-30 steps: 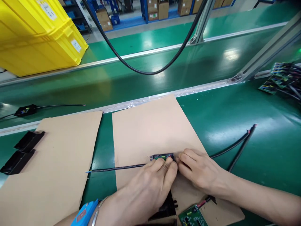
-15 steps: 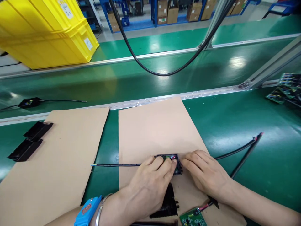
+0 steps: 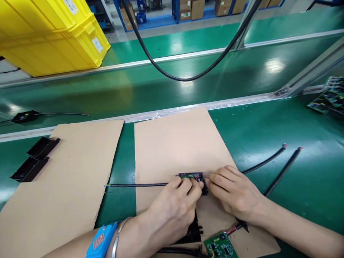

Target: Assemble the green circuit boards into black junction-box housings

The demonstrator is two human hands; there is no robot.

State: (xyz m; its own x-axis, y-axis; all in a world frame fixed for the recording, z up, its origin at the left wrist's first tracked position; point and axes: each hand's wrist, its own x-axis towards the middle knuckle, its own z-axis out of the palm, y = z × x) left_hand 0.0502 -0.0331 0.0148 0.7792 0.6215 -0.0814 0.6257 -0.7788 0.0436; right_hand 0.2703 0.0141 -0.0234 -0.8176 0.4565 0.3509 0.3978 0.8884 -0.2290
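A small black plastic case [image 3: 204, 190] with a green circuit board [image 3: 191, 176] and red wires in it lies on the middle cardboard sheet [image 3: 172, 143]. My left hand [image 3: 174, 206] is closed on the case, fingertips pressed over its inside and hiding part of the board. A thin black cable [image 3: 139, 185] runs left from the case, its coloured wire ends bare. At the case's right end, my right hand [image 3: 238, 193] pinches a thicker black cable [image 3: 264, 161], which comes out behind the fingers toward the upper right. The pinched stretch is hidden.
Below my hands lie another black case [image 3: 192, 233], partly covered, and a loose green circuit board [image 3: 221, 246] with a cable. Two black cases [image 3: 30, 168] rest on the left cardboard [image 3: 77, 161]. Yellow bins [image 3: 67, 46] stand behind; a black cable [image 3: 185, 79] hangs overhead. Boards [image 3: 330, 95] are stacked at right.
The right cable's far end has swung left, away from the other cable end beside it. Both hands stay at the case, with slight finger shifts. The whole view has moved a little.
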